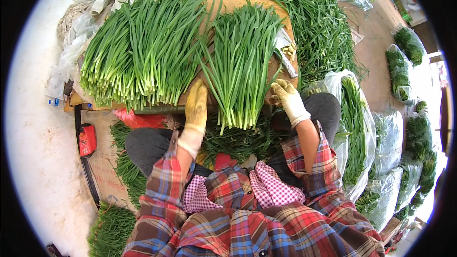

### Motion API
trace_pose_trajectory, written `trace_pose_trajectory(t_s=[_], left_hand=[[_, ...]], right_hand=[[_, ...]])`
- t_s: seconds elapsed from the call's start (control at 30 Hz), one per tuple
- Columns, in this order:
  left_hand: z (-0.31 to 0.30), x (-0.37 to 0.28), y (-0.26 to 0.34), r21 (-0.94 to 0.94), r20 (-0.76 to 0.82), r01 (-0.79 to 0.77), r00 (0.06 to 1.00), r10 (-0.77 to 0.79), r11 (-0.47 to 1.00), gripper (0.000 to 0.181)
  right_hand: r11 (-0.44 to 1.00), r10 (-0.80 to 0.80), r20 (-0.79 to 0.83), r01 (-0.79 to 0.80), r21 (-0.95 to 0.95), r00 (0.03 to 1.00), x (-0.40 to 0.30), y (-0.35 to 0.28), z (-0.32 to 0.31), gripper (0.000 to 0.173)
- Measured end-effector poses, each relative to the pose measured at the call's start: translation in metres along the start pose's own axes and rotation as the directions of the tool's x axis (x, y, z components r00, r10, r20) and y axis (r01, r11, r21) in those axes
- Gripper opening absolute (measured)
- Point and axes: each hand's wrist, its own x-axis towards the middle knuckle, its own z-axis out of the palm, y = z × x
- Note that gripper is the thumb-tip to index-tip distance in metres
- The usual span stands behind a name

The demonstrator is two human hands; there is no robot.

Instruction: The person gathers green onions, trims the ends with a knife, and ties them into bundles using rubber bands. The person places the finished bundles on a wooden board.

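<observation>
A small bunch of garlic chives lies on a wooden board, its pale cut ends hanging over the near edge. My left hand, in a yellow-stained glove, is held straight and edge-on in the gap left of this bunch. Nothing shows in it. To its left spreads a larger pile of garlic chives, stems towards me. My right hand, gloved too, hovers by the bunch's right side with bent fingers and an empty grasp. Beyond it lies what looks like a knife, partly hidden by leaves.
Loose chives heap behind and right of the board. Cut stem bits lie beside the knife. An open plastic bag of chives stands by my right knee, with several wrapped bundles farther right. A red tape measure lies left.
</observation>
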Motion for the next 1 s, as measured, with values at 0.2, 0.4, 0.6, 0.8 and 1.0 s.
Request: trace_pose_trajectory(t_s=[0.2, 0.4, 0.6, 0.8, 1.0], left_hand=[[0.024, -0.093, 0.026, 0.368, -0.114, -0.160, 0.970, 0.215, 0.916, 0.058], [0.053, -0.062, 0.023, 0.385, -0.127, -0.290, 0.924, 0.362, 0.876, 0.053], [0.043, -0.056, 0.036, 0.427, -0.110, -0.347, 0.897, 0.429, 0.835, 0.049], [-0.065, -0.049, 0.087, 0.231, -0.486, -0.277, 0.797, 0.357, 0.933, 0.028], [-0.248, -0.047, 0.039, 0.088, -0.848, -0.093, 0.515, 0.123, 0.992, 0.007]], right_hand=[[1.000, 0.027, 0.028, -0.027, -0.011, 0.999, -0.002, 0.009, -0.002, 0.039], [1.000, 0.013, 0.020, -0.013, 0.016, 1.000, -0.014, 0.003, 0.002, 0.038], [0.999, -0.032, 0.001, 0.032, 0.030, 0.999, -0.037, -0.017, -0.002, 0.036], [0.994, 0.066, 0.201, -0.048, -0.096, 0.977, -0.068, -0.019, -0.007, 0.025], [0.916, 0.159, 0.432, 0.031, -0.401, 0.888, -0.100, 0.075, 0.026, 0.017]])
